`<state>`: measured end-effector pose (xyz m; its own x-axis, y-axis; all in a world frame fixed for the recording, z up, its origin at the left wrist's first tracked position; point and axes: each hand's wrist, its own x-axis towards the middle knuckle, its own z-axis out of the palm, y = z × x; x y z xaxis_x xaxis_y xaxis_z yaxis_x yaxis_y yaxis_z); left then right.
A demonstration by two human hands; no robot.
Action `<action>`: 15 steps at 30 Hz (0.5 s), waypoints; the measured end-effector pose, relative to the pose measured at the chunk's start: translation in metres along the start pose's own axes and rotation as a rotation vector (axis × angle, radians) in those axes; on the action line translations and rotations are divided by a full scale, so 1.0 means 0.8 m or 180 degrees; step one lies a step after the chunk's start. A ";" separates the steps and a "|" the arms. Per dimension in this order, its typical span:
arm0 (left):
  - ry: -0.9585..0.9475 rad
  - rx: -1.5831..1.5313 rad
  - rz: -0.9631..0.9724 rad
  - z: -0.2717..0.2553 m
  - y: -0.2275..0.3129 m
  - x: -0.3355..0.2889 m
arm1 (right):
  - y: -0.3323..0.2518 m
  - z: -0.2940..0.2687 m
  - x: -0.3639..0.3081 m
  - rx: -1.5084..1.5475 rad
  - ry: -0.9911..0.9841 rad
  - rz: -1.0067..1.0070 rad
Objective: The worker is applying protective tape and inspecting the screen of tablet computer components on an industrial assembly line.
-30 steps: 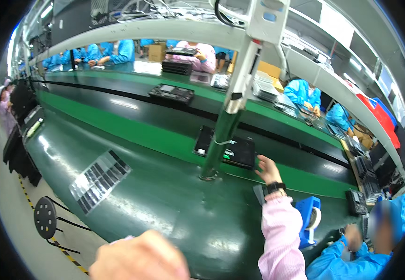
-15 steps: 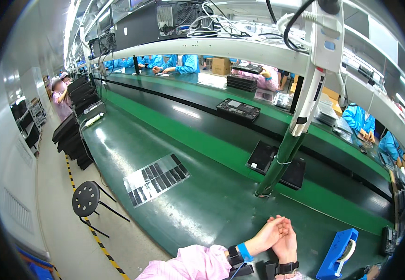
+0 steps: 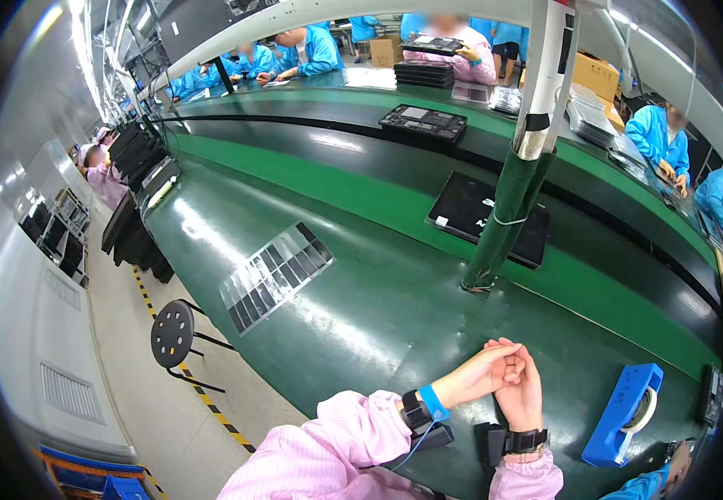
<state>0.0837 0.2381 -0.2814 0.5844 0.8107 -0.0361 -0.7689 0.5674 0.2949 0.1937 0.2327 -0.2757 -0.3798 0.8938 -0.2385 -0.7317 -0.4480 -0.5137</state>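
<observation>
My left hand [image 3: 488, 374] and my right hand [image 3: 521, 397] rest against each other above the near part of the green table [image 3: 361, 287]. Their fingers are curled and pressed together, left across right, with no object visible between them. A blue wrist strap [image 3: 434, 402] with a cord circles my left wrist, beside a black band. Another black band [image 3: 526, 442] is on my right wrist. To the right of my hands stands a blue tape dispenser [image 3: 622, 412] holding a roll of tape. Left of them lies a clear sheet [image 3: 278, 277] with rows of dark rectangular pieces.
Beyond a taped post [image 3: 497, 221], a black laptop [image 3: 470, 208] and an opened laptop base [image 3: 422, 123] lie on the conveyor line. A black stool [image 3: 172, 333] stands on the left floor. A co-worker's blue sleeve [image 3: 640, 486] reaches in at lower right.
The view has tilted down, so the table and its things appear higher. My hands stay together with nearly the same pose. More of my pink sleeves shows.
</observation>
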 end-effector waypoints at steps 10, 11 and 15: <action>0.0061 -0.0207 0.0006 -0.012 -0.004 0.001 | 0.001 0.000 -0.002 -0.0222 -0.0118 -0.0131; 0.0065 -0.0200 0.0031 -0.014 -0.004 0.003 | 0.002 0.000 0.000 -0.0214 -0.0103 -0.0112; 0.0079 -0.0250 0.0099 -0.007 -0.002 -0.001 | 0.005 -0.002 -0.001 -0.0291 -0.0207 -0.0192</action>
<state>0.0831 0.2370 -0.2871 0.5540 0.8309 -0.0521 -0.8051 0.5506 0.2203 0.1916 0.2301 -0.2790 -0.3748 0.9145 -0.1525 -0.7008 -0.3871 -0.5992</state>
